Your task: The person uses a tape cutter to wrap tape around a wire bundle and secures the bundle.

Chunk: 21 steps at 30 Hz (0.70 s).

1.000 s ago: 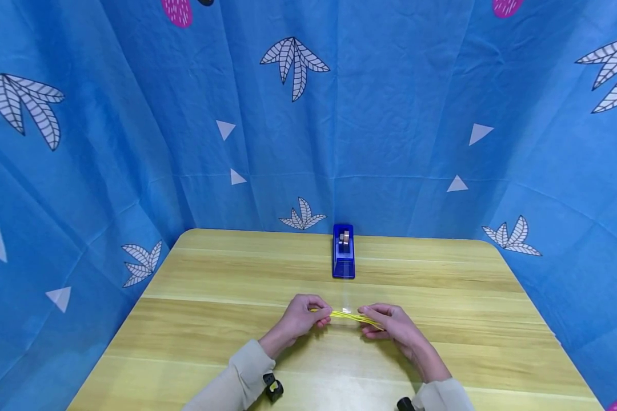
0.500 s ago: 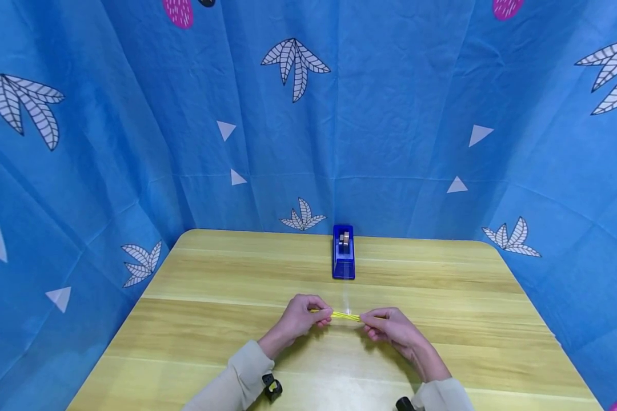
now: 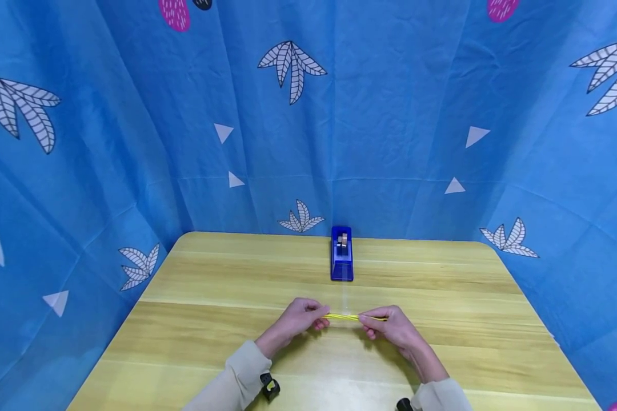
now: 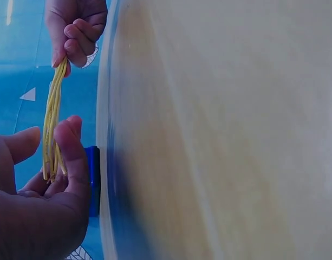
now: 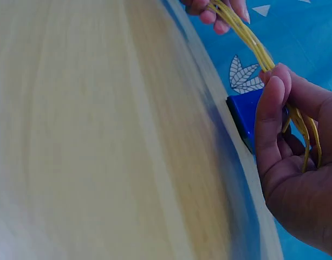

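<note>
A bundle of thin yellow wires (image 3: 342,317) stretches between the two hands above the table. My right hand (image 3: 393,328) pinches it between thumb and fingers, and loose wire ends hang past the grip toward the palm in the right wrist view. Around the other end is my left hand (image 4: 52,179), its thumb (image 4: 26,143) apart from the fingers and the wire tips lying between them. From the blue tape dispenser (image 3: 342,268), a clear strip of tape (image 3: 345,297) runs down to the middle of the bundle.
The wood-grain table (image 3: 211,274) carries the dispenser near its back edge. A blue patterned curtain (image 3: 391,114) hangs behind and along both sides. Small black devices (image 3: 269,387) sit at the sleeve cuffs.
My right thumb and fingers have closed to a pinch on the bundle. My left thumb has lifted off it, and more of the wires shows between the hands.
</note>
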Motion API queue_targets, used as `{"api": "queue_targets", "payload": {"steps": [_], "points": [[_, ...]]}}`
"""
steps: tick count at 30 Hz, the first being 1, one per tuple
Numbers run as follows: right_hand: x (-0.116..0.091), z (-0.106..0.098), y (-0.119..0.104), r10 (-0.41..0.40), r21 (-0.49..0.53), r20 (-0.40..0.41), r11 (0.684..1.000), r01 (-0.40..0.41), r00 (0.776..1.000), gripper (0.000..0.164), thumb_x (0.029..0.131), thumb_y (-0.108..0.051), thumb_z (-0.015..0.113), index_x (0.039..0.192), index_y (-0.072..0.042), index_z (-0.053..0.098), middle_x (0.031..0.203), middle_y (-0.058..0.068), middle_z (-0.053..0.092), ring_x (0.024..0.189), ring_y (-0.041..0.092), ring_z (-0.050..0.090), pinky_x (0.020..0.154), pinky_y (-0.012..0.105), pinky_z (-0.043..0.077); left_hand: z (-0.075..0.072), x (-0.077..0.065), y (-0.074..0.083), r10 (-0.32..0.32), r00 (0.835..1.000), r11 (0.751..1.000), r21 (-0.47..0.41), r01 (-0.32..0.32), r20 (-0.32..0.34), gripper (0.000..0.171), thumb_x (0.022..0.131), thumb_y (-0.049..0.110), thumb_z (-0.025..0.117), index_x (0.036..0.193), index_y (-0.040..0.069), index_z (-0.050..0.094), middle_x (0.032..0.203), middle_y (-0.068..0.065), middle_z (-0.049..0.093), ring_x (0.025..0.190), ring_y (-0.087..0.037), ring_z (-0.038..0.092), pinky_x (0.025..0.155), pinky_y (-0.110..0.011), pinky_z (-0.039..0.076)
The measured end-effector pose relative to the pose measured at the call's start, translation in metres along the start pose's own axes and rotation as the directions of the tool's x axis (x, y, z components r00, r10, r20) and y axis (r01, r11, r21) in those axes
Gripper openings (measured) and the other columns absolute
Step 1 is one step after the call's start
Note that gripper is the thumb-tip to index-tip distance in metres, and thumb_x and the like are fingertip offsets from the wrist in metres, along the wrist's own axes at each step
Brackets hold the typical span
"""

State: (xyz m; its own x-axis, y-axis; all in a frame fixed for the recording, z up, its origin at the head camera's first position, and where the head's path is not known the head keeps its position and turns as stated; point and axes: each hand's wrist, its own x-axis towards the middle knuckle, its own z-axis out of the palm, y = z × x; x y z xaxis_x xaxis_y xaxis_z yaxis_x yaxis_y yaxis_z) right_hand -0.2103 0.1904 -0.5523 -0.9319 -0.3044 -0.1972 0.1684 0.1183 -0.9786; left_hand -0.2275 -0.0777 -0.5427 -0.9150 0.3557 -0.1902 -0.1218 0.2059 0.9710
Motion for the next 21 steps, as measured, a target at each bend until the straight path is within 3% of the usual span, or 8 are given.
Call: {"api": "queue_targets", "payload": {"steps": [6,14,21], "points": [[-0.0013,0.0011,-0.0036,-0.037,-0.077,-0.021,0.996,0.035,0.999,0.029,0.096,-0.017,0.074,0.113,0.007,0.075,0.083,0.009,0.075,0.068,0.011,0.065,0.065,0.023,0.059,-0.0011,-0.0021,-0.0011,0.000,0.999,0.999,-0.044,0.002,0.048,0.024,0.101,0.016,0.066,0.103,-0.008,0.071,0.084,-0.009,0.073,0.069,-0.010,0.062,0.065,-0.020,0.057],[-0.0006,0.0039,-0.0069,-0.029,-0.115,-0.018,0.993,0.026,0.999,0.034,0.096,-0.023,0.075,0.117,0.004,0.074,0.085,0.008,0.073,0.067,0.012,0.062,0.062,0.024,0.057,-0.0013,0.0002,-0.0021,0.018,1.000,0.996,-0.086,-0.020,-0.025,0.018,0.098,0.008,0.070,0.102,-0.009,0.072,0.079,-0.006,0.072,0.066,-0.007,0.060,0.060,-0.017,0.053],[0.0015,-0.0013,-0.0058,0.062,0.023,-0.052,0.998,-0.060,0.997,0.055,0.101,-0.036,0.068,0.138,0.003,0.061,0.102,0.005,0.067,0.070,0.011,0.063,0.068,0.027,0.061,0.0007,0.0011,0.0002,0.028,0.998,0.996,-0.088,-0.033,-0.063,0.014,0.097,0.008,0.071,0.100,-0.006,0.074,0.078,-0.006,0.074,0.064,-0.008,0.061,0.061,-0.018,0.054]]}}
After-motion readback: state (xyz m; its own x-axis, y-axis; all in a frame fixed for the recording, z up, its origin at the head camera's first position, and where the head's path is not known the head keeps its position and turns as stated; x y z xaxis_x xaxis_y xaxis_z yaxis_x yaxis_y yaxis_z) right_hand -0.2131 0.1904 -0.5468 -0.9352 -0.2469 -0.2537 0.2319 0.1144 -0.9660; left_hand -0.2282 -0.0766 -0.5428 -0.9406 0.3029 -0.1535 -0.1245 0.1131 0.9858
